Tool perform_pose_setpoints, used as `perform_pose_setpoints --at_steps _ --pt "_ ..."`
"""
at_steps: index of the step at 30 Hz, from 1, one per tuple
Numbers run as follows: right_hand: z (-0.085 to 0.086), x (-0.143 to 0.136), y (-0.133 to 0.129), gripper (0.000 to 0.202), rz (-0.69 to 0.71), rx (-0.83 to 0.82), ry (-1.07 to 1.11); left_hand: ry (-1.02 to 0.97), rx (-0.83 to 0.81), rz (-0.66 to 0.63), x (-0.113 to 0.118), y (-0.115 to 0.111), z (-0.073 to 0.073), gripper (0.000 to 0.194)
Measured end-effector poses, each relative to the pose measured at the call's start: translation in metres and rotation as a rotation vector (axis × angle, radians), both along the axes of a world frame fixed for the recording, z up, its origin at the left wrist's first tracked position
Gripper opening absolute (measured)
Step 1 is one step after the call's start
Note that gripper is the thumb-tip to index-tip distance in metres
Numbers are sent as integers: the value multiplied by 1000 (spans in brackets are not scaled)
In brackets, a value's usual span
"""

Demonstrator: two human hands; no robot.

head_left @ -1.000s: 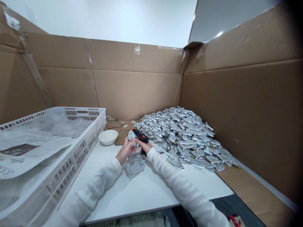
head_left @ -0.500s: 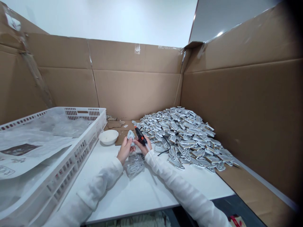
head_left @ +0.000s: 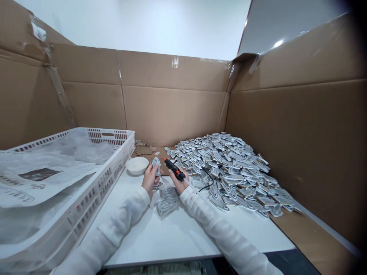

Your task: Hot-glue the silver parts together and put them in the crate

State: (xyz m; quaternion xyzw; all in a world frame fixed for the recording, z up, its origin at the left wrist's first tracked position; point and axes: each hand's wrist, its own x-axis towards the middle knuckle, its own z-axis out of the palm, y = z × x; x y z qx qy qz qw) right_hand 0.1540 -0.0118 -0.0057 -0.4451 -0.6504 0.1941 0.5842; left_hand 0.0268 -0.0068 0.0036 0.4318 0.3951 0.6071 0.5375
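Note:
Between the fingers of my left hand (head_left: 149, 178) is a small grey-and-white flat piece with a pointed top (head_left: 156, 165), held upright. My right hand (head_left: 180, 181) is wrapped round a black and orange glue gun (head_left: 174, 169), its orange tip pointing up and left toward the piece, a short gap away. A clear glue stick (head_left: 192, 186) sticks out of the gun's back end. Below and between my hands lies a clear plastic bag (head_left: 166, 202) with grey pieces in it. Another flat piece (head_left: 158, 184) lies on the table by my left hand, partly hidden.
A large heap of similar grey pieces (head_left: 226, 164) covers the table's right side, a black cable (head_left: 210, 177) beside it. A white bowl (head_left: 137, 166) stands left of my hands. The white plastic crate (head_left: 114, 160) at left holds plastic bags. Cardboard walls (head_left: 172, 107) surround the table.
My hands have moved apart. The flat piece is now more upright in my left hand, and the glue gun has shifted right, away from it. The whole view has swung slightly left.

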Motion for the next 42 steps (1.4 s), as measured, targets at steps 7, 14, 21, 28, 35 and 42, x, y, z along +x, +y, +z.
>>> perform_pose_setpoints --at_steps 7,14,21,28,35,42 --pt "2 -1 -3 26 7 37 -35 24 41 2 -2 5 -2 29" --pt "-3 0 -4 23 94 41 -103 23 43 -13 1 3 -1 23" --pt "-4 1 0 25 58 25 -154 42 60 -40 1 4 -4 26" --pt "-6 1 2 24 29 33 -184 41 48 -52 1 7 -6 32" --pt "-4 1 1 23 35 11 -192 64 52 -33 2 6 -5 32" --pt "-3 2 3 26 21 -30 -138 75 59 -34 3 5 -3 33"
